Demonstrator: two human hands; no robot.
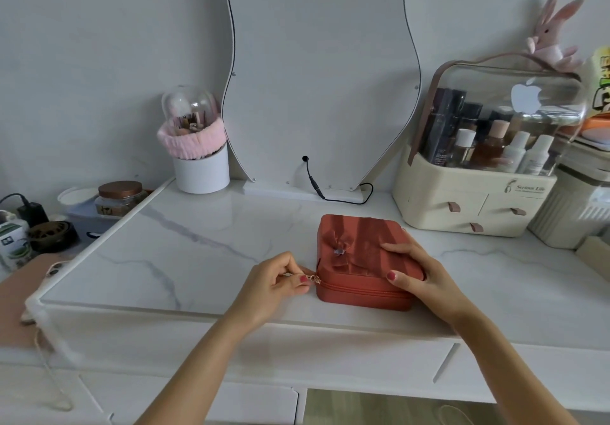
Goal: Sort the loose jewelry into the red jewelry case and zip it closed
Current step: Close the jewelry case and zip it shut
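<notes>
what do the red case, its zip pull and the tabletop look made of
Case: likely matte fabric or faux leather; its pleated top and bow look soft. Zip pull: shiny gold-toned metal, seemingly, from its glint. Tabletop: glossy white marble-look surface with grey veins; real stone or laminate is unclear.

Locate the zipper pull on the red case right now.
In the head view, the zipper pull sits at the red case's front-left corner on the marble tabletop, pinched by the left hand; the right hand rests on the lid.
</notes>
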